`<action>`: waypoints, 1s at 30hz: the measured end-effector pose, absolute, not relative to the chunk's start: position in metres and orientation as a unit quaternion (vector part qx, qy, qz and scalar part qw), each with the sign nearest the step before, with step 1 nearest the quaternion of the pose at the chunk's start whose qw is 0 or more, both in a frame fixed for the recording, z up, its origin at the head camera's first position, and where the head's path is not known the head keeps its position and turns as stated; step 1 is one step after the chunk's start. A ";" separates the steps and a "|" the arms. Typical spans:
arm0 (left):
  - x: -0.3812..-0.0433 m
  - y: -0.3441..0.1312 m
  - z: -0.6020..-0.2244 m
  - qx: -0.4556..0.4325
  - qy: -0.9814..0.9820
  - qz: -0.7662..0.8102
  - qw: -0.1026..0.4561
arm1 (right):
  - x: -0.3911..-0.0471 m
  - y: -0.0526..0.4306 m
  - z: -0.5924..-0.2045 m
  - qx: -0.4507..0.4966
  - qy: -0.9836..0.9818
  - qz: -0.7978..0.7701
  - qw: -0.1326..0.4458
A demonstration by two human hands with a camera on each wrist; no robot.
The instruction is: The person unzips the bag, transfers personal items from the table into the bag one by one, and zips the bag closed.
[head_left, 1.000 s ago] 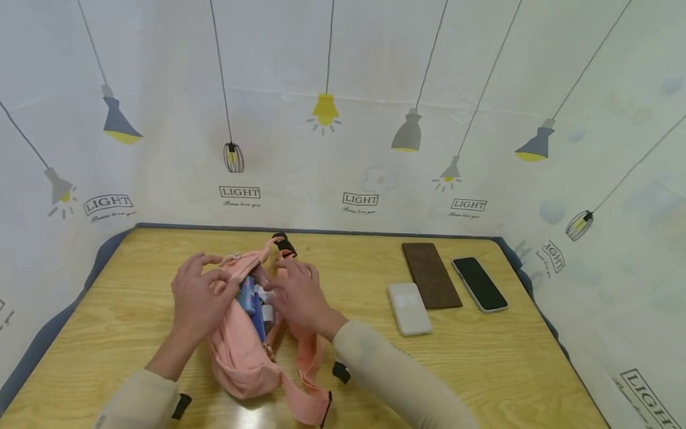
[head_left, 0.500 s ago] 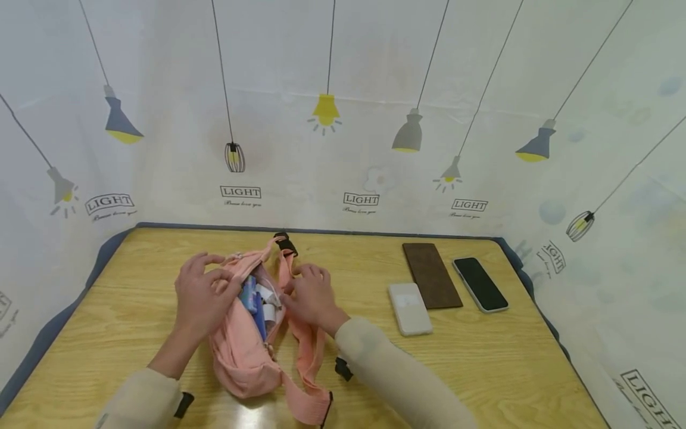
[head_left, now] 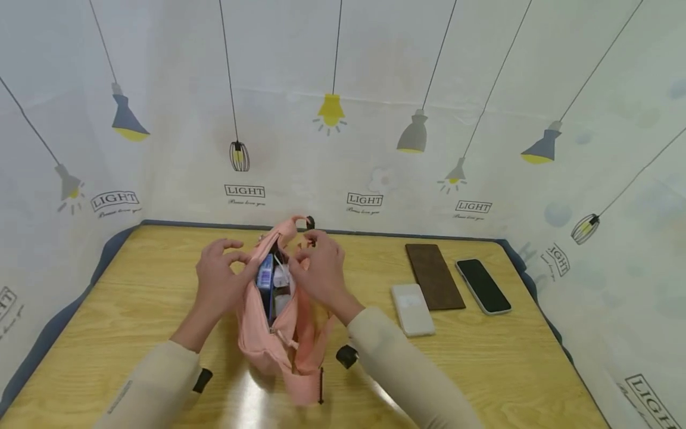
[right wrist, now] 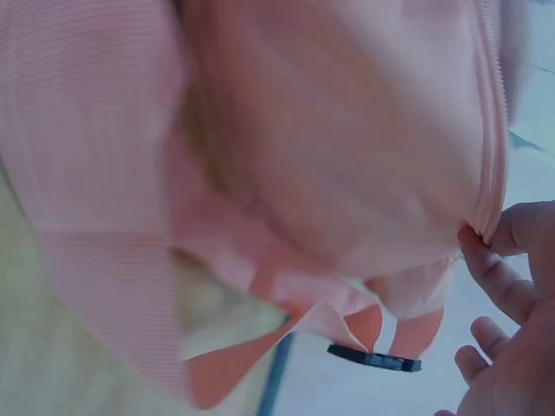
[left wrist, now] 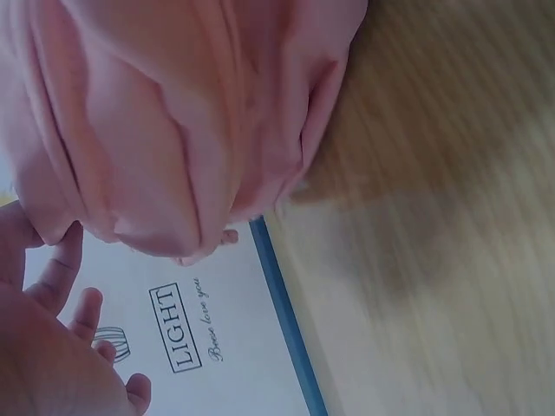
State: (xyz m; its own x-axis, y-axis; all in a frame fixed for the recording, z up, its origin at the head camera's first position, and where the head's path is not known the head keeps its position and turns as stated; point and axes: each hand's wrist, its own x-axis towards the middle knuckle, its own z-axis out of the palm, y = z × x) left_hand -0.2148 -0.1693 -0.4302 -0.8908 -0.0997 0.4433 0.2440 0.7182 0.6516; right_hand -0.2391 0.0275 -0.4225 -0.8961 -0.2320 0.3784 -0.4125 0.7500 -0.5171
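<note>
A pink waist bag stands at the left of the table, its zipped mouth spread apart. My left hand pinches the left edge of that mouth between thumb and finger; in the left wrist view, pink cloth is caught there. On the opposite edge, my right hand pinches the fabric beside the zip. Inside the bag lie a blue packet and small white items, partly hidden by the bag's walls. A pink strap hangs from the near end.
To the right lie a brown flat wallet-like piece, a white rectangular block-shaped device and a phone with a dark screen. A black buckle hangs on the strap. Printed wall sheets enclose the table.
My right hand has gone from the bag's inside edge to a pinch on its rim. Both hands have shifted the bag rightward and away, and it stands more upright.
</note>
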 end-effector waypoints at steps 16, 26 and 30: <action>-0.200 -0.154 -0.419 -0.060 -0.962 -0.245 0.101 | -0.245 0.051 -0.430 0.151 -0.938 0.291 0.112; -0.160 -0.144 -0.414 -0.098 -0.972 -0.206 0.056 | -0.239 0.063 -0.435 0.184 -0.938 0.281 0.084; -0.159 -0.142 -0.423 -0.105 -0.965 -0.228 0.073 | -0.231 0.062 -0.434 0.237 -0.929 0.266 0.097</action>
State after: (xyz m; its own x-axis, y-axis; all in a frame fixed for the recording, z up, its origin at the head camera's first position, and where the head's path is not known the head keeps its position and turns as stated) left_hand -0.1594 -0.1419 -0.4226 -0.9675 0.1685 0.1887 0.2352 0.8737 0.4257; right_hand -0.2315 0.0618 -0.4344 -0.8685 -0.3891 0.3070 -0.4927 0.7455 -0.4488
